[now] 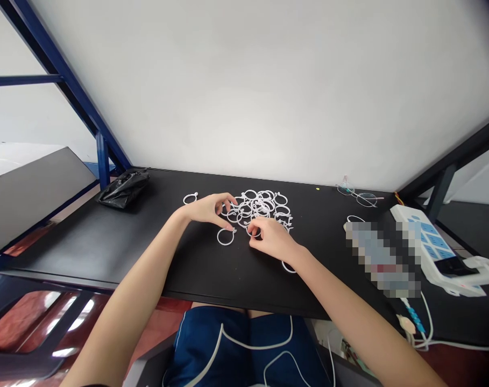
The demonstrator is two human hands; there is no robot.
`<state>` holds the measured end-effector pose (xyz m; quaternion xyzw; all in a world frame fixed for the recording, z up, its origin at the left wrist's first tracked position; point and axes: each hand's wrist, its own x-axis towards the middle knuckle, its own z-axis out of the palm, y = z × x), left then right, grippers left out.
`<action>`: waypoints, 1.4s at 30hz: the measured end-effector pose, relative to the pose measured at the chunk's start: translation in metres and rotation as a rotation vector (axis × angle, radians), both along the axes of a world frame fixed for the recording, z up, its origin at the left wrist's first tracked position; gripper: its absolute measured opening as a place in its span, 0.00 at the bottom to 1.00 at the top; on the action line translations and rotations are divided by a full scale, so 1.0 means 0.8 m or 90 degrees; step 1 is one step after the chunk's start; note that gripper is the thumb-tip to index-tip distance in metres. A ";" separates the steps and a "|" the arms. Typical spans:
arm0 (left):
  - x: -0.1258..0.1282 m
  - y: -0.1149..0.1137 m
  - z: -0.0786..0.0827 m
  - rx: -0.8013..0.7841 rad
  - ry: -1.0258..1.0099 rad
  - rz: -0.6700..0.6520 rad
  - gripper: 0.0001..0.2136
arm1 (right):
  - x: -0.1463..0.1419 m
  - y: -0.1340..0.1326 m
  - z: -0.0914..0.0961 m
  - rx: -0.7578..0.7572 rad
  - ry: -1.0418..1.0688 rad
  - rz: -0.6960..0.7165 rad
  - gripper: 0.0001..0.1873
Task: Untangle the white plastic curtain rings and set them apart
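Between rings [263, 208] and front edge [228, 302], open tabletop [236, 275].

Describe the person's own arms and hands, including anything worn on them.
The left hand and right hand are ungloved, with no jewellery or markings to be seen. The left forearm and right forearm are slender, with no watch or bracelet visible. A dark edge shows by the left forearm at the picture's bottom; too little is visible to tell whether it is a sleeve.
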<state>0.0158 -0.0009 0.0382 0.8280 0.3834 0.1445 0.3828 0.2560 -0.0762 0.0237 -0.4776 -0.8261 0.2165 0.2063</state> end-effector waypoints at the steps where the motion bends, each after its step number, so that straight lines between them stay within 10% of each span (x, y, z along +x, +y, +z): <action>1: 0.000 0.000 -0.001 -0.015 0.023 -0.016 0.34 | 0.000 0.000 0.000 0.005 -0.005 -0.007 0.08; 22: 0.022 0.002 -0.022 0.018 -0.022 -0.021 0.13 | -0.002 0.003 -0.002 -0.008 0.044 -0.124 0.09; 42: 0.017 0.001 -0.015 -0.030 0.014 -0.063 0.13 | -0.001 0.004 0.007 0.087 0.251 -0.160 0.02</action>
